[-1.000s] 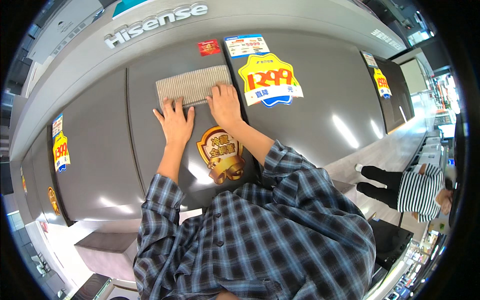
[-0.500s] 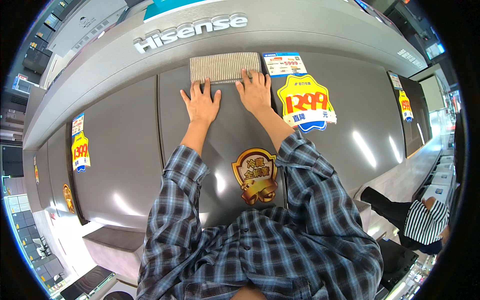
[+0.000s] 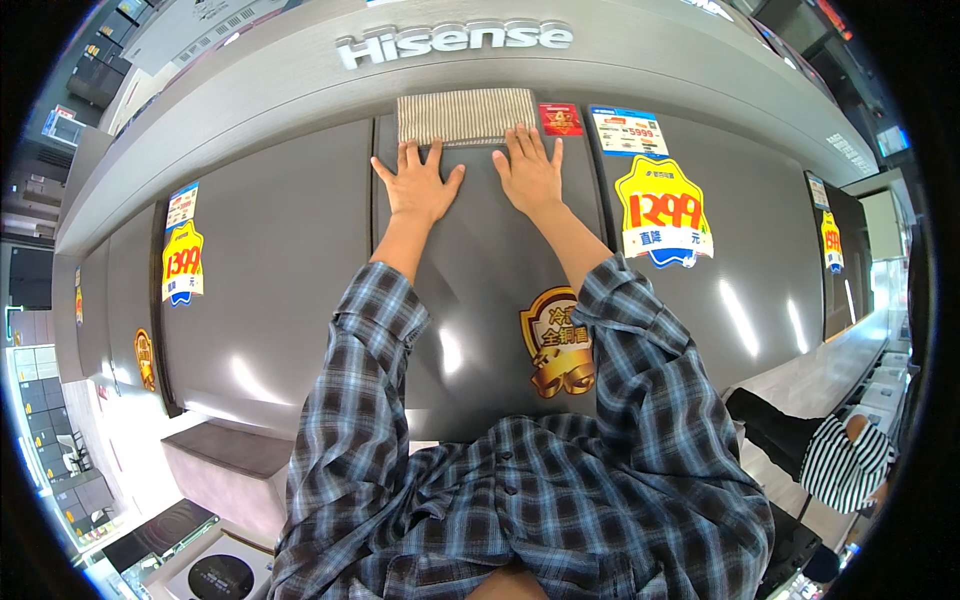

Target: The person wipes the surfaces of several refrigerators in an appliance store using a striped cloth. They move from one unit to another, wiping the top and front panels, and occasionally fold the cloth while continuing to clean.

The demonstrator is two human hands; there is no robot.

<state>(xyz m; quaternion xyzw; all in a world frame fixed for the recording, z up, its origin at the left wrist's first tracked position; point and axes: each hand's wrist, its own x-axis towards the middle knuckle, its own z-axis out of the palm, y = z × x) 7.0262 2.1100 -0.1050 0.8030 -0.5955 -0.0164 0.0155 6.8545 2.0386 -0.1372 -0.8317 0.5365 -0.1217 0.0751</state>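
Note:
A folded cloth with narrow beige and brown stripes (image 3: 466,116) lies flat against a glossy dark grey appliance panel (image 3: 470,250). My left hand (image 3: 418,186) is spread out, its fingertips over the left part of the cloth's near edge and its palm beside the panel. Towards the right part of the same edge reaches my right hand (image 3: 530,172), also open, with some fingertips on the cloth and the thumb off it. Neither hand is closed round the cloth. A small red sticker (image 3: 561,120) shows just right of the cloth.
Dark grey panels flank this one, with yellow starburst price signs on the right (image 3: 665,212) and left (image 3: 183,262). A gold-edged badge (image 3: 558,342) is partly behind my right sleeve. A light grey fascia (image 3: 620,50) runs beyond the cloth. A person in a striped top (image 3: 845,465) is at right.
Both hands and the cloth have slid left across the panel, uncovering the red sticker on the right. The whole view has also shifted, with the surroundings appearing further right.

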